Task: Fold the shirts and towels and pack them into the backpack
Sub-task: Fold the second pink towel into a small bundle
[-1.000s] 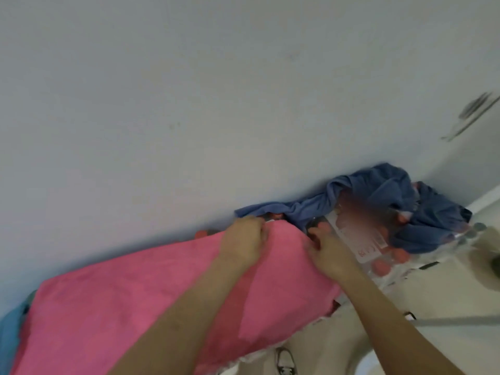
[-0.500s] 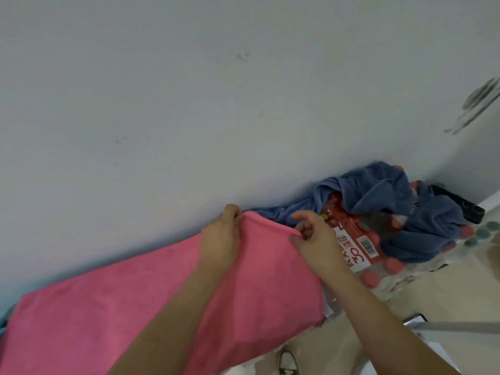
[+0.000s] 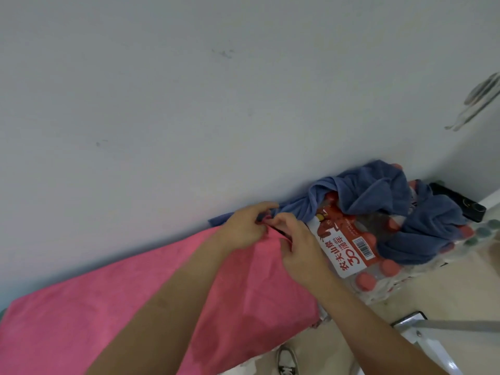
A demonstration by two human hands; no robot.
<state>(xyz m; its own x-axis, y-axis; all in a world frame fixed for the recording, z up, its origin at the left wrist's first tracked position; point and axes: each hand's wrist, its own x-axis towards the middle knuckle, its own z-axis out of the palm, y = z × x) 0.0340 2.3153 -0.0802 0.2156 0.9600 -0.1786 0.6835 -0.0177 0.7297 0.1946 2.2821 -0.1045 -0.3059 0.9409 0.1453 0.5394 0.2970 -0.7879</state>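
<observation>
The pink towel (image 3: 108,307) is lying spread beside the wall (image 3: 189,104), the left hand (image 3: 243,230) and right hand (image 3: 301,251) both pinching its far corner. Looking soft and limp, it is likely needing holding by its corners

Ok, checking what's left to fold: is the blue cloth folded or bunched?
Bunched: the blue cloth lies crumpled and twisted over the bottle pack, with no flat folds.
</observation>
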